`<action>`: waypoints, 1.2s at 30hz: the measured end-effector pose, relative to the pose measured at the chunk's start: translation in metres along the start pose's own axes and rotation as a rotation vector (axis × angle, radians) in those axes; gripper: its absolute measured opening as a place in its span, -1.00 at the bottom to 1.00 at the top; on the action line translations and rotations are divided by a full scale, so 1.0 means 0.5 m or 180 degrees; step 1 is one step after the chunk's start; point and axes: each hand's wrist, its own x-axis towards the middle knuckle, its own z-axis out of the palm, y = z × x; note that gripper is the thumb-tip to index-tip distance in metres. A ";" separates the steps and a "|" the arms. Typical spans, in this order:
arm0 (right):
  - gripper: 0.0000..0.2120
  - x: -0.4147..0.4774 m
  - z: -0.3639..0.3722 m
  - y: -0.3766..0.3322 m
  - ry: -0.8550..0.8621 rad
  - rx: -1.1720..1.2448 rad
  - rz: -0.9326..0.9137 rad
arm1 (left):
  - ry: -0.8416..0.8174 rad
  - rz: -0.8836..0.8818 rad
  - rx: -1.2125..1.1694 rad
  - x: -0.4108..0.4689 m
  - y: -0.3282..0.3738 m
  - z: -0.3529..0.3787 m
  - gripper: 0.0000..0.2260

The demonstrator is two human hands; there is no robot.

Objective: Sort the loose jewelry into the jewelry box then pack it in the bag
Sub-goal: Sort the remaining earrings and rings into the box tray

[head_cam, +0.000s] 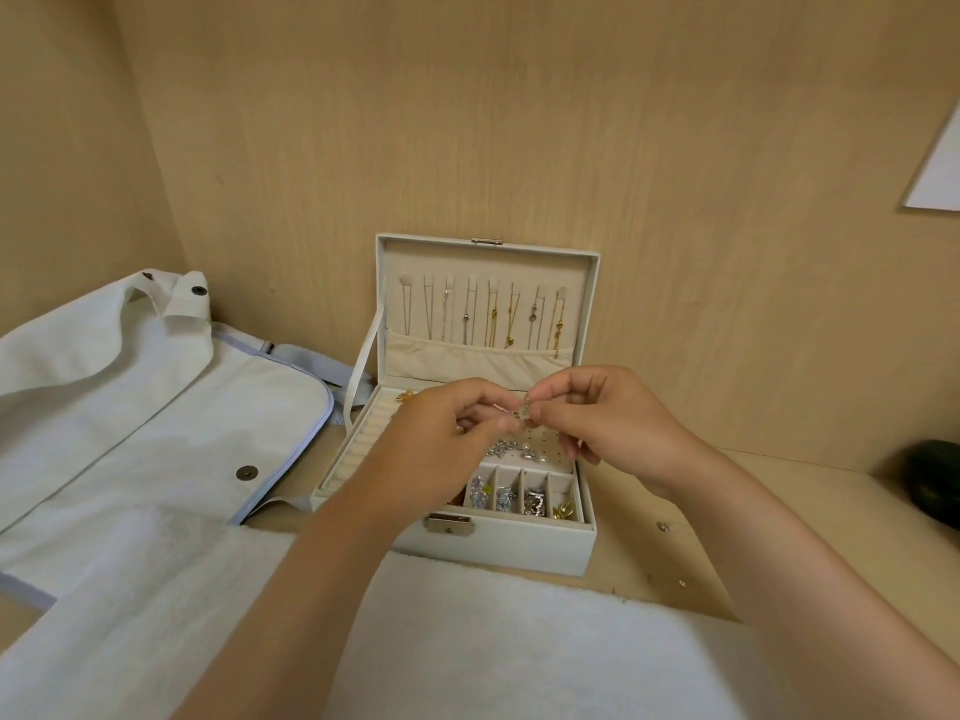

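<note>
As left hand [441,433] and right hand [608,423] pinch a small silver piece [523,413] over the open jewelry box [519,543], sorting is underway; next it likely needs careful seating inside.

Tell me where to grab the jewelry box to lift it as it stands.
Probably grip the jewelry box by its base's two side walls, one hand from each side, keeping it level: the lid stands open at the back and the compartments are open-topped.

wooden shelf [753,485] | jewelry box [519,545] open — centre | bag [130,407] — left | white cloth [493,641] front | small loose pieces [663,526] right
</note>
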 end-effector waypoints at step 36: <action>-0.92 -0.037 -0.060 0.037 -0.0623 -0.2290 -0.0329 | -0.0638 0.0864 0.1567 -0.014 -0.021 0.048 -0.71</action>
